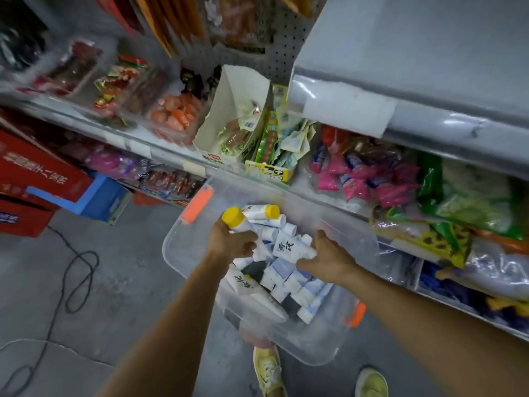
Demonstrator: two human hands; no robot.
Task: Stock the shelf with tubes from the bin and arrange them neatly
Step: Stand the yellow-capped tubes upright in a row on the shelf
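in the clear bin (183, 249) the left hand (229, 243) grips a yellow-capped tube (239, 223); the right hand (332, 257) curls round a white tube (287, 247), likely gathering several for the shelf (169, 151).

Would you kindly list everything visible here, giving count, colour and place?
Transparent plastic bin with orange latches: one, clear, before shelves.
White squeeze tubes: many, white and blue, in bin.
Yellow-capped white tubes: two; one in bin, one in left hand.
Grey metal shelves: several tiers, ahead and right.
Snack packets: many, pink, green, orange, on shelves.
Open white cardboard box: one, middle shelf.
Red cartons: several, far left.
Black cable: one, floor left.
Yellow shoes: two, bottom edge.
Left hand: grips a yellow-capped tube.
Right hand: fingers hold a black-lettered white tube.
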